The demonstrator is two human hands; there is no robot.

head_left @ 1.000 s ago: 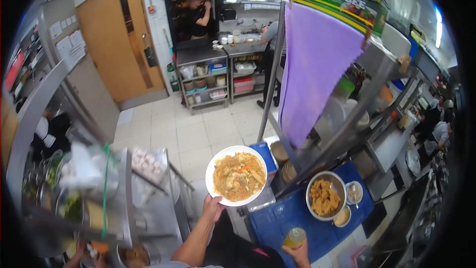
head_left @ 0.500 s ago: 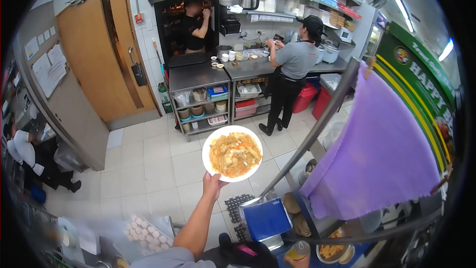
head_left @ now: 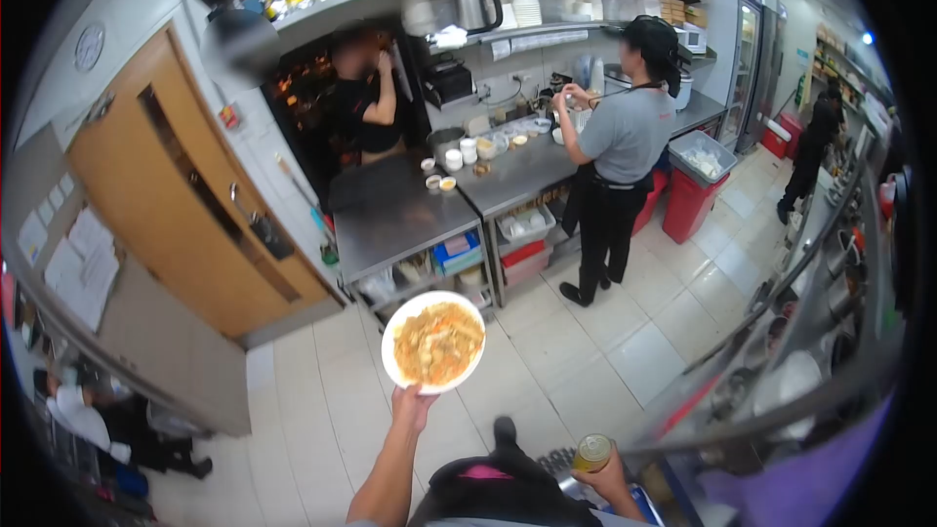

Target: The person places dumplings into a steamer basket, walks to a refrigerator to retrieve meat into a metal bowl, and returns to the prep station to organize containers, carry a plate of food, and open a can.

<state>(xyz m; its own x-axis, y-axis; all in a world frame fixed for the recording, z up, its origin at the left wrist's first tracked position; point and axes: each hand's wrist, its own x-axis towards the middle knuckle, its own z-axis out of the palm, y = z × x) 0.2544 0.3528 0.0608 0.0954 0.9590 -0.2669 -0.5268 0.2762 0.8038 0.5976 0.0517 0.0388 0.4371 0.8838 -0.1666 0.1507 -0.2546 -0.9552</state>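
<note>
My left hand [head_left: 414,408] grips the near rim of a round white plate [head_left: 392,371], which is held out in front over the floor. Noodles with bits of carrot and pale pieces [head_left: 439,342] fill the plate. Low on the right, my right hand [head_left: 607,473] is wrapped round a can [head_left: 592,454] with a silvery top and a yellowish side. The fingers behind the can are partly hidden.
Beyond the plate is a steel counter [head_left: 390,234] with small cups [head_left: 447,183]. A co-worker in a grey shirt [head_left: 625,127] stands at it. Another person [head_left: 366,102] is at the hatch. A wooden door [head_left: 161,185] is left; a metal rail and purple cloth [head_left: 810,468] are lower right.
The view has moved forward past the rack and nearer the steel counter. The purple cloth has shifted to the lower right. Both hands still hold the plate and can.
</note>
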